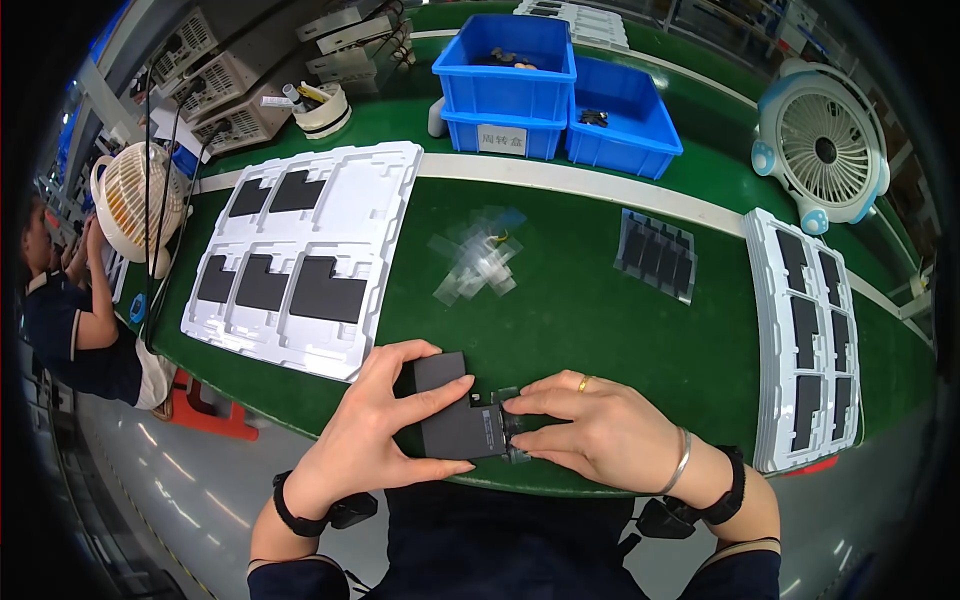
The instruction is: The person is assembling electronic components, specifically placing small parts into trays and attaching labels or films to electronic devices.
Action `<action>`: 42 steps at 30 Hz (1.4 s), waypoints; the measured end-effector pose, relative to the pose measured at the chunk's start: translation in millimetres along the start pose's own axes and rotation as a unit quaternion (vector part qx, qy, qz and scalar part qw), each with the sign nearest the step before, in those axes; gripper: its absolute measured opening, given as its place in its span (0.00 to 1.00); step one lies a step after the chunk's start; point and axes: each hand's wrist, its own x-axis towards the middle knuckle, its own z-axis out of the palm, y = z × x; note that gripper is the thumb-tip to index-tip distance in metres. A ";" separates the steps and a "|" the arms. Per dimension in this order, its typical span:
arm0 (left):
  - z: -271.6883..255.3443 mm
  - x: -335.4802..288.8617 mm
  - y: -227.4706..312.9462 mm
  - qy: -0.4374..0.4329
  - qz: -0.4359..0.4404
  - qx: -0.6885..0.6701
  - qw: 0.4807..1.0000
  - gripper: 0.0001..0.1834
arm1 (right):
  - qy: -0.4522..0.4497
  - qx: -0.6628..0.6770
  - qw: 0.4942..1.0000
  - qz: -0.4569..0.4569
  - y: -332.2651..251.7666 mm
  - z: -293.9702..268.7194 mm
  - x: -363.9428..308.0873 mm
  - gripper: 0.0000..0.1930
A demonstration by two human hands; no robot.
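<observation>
Left hand (362, 428) grips a notched black battery (455, 425); right hand (605, 428) touches its end — whether pinching, I can't tell — at a green worktable (565, 335) above grey floor (200, 495).

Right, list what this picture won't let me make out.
All in the head view:
Underside of the black notched pack: faces away from the camera.
Palm of the right hand: hidden by its own back.
Small items in the upper blue bin: too small and shadowed to identify.
Insides of the lower white trays in the right-side stack: covered from above.
</observation>
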 end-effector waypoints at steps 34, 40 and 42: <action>3.3 -1.0 1.2 0.013 0.005 0.020 1.000 0.35 | -0.008 0.018 1.000 0.014 -1.1 -0.9 -1.2 0.09; 3.8 -2.5 0.0 0.014 -0.001 0.016 1.000 0.35 | -0.007 0.019 1.000 0.012 -1.2 -0.4 -0.9 0.09; 3.7 -2.0 1.0 0.012 -0.001 0.016 1.000 0.35 | -0.006 0.016 1.000 0.012 -1.1 -0.4 -1.9 0.09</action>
